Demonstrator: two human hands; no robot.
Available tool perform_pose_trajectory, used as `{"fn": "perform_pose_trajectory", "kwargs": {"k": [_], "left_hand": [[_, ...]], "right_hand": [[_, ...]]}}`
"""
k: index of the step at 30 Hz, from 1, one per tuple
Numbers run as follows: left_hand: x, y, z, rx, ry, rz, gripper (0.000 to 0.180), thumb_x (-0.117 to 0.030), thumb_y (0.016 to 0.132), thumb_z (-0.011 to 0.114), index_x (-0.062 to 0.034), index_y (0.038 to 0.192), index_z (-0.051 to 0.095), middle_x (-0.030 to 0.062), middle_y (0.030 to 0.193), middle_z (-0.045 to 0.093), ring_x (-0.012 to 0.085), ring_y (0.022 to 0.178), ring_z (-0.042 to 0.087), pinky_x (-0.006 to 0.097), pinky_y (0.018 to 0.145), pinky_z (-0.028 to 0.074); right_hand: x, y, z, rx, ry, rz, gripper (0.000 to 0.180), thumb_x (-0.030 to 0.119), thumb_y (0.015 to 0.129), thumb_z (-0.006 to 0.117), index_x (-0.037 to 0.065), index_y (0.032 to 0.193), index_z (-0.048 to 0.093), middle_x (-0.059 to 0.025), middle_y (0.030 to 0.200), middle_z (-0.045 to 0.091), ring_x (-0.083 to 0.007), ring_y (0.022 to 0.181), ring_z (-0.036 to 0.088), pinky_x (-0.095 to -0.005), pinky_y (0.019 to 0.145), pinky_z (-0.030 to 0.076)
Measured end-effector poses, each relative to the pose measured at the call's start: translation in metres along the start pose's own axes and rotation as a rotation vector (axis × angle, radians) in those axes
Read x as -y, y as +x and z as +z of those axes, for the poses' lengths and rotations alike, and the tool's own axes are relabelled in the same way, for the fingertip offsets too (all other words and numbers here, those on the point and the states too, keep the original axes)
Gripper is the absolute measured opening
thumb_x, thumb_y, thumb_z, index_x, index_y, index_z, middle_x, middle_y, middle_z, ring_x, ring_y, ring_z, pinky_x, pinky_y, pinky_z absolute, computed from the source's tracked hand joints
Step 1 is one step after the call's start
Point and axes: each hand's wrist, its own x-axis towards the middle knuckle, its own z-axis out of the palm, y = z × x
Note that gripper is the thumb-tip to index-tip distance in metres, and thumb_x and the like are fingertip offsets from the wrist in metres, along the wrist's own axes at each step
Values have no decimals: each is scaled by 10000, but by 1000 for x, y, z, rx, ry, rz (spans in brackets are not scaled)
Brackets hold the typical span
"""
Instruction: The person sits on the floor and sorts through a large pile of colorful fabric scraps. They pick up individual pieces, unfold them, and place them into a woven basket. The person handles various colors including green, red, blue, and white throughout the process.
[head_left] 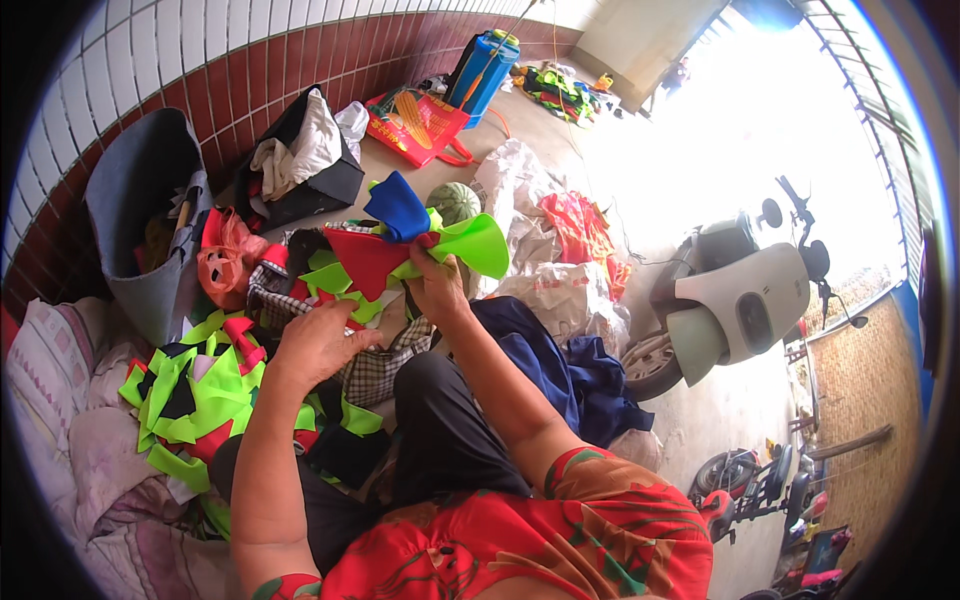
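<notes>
My right hand (pixel 438 285) pinches a bunch of fabric scraps (pixel 462 246) at its gathered middle; blue, red and lime-green ends fan out from it. To its left and lower, my left hand (pixel 322 342) hovers at more colourful scraps, thumb and fingers apart and nothing visible in it. Below it lies a black-and-white checked cloth (pixel 370 372), partly covered by my hand and leg. A heap of lime-green, black and red scraps (pixel 200 390) sits left of my left forearm.
A grey bin (pixel 140 230) and a black bag with white cloth (pixel 305 165) stand by the tiled wall. Behind my right hand is a striped melon (pixel 454 203). Dark blue cloth (pixel 550 370) lies right of my knee, near a white scooter (pixel 735 300). A blue sprayer tank (pixel 484 80) stands farther back.
</notes>
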Motion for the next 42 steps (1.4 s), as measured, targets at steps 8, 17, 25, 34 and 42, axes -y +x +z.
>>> {"fn": "perform_pose_trajectory", "kwargs": {"k": [8, 17, 25, 34, 42], "left_hand": [[-4, 8, 6, 113, -1391, 98, 700, -360, 726, 750, -41, 1259, 428, 51, 1123, 545, 180, 989, 569, 345, 733, 534], [-10, 5, -7, -180, -1842, 154, 502, -186, 785, 709, -68, 1205, 462, 63, 1074, 578, 179, 967, 588, 342, 862, 492], [-5, 8, -5, -192, -1851, 63, 323, -91, 803, 663, -22, 1097, 551, 79, 998, 634, 180, 892, 626, 308, 829, 509], [0, 14, 3, -315, -1833, -48, 367, -40, 781, 672, -58, 1123, 539, 58, 1021, 614, 168, 905, 613, 316, 818, 514], [3, 16, 6, -365, -1815, -50, 383, -26, 772, 679, -65, 1125, 533, 57, 1020, 610, 165, 898, 612, 317, 809, 520]], "right_hand": [[62, 12, -14, -12, 414, 36, 86, 45, 907, 495, 38, 978, 541, -18, 961, 568, -103, 924, 535, -275, 782, 445], [93, -1, -8, 176, 1049, 478, 207, 89, 880, 560, 35, 1077, 526, -11, 950, 573, -109, 882, 525, -264, 790, 434], [91, -15, 7, 253, 891, 614, 200, 98, 890, 534, 62, 1086, 549, -22, 954, 590, -109, 865, 547, -259, 753, 447], [98, -22, 15, 33, 1342, 561, 265, 91, 889, 537, 67, 1143, 467, 1, 1029, 538, -83, 980, 486, -249, 865, 386], [97, -27, 12, -90, 1481, 544, 231, 140, 893, 537, 70, 1104, 474, -20, 1004, 553, -116, 948, 530, -266, 846, 418]]}}
